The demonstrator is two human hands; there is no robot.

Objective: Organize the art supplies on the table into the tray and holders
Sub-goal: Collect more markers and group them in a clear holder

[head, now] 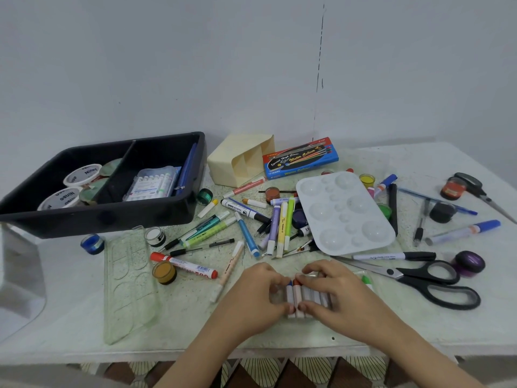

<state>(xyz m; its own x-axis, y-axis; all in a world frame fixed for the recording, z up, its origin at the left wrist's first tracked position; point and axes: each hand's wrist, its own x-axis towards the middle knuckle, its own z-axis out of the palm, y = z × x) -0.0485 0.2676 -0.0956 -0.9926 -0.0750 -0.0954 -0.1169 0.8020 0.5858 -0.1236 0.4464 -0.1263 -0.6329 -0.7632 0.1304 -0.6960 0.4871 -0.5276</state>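
- White-wrapped crayons (303, 296) lie in a tight row near the front edge of the table (279, 336), with both hands on them. The left hand (256, 292) pinches the row's left side between thumb and curled fingers, and the right hand (338, 289) curls over its right side.
- I'd squeeze evenly from both sides and lift the row level, so none rolls free.
- Black scissors (419, 275) lie just right of the hands and loose markers (281, 228) crowd the far side, so the lift should go straight up.
- The black tray (117, 217) sits far left, well apart. A boxed set (152, 183) lies in its right compartment, which looks a sensible spot.
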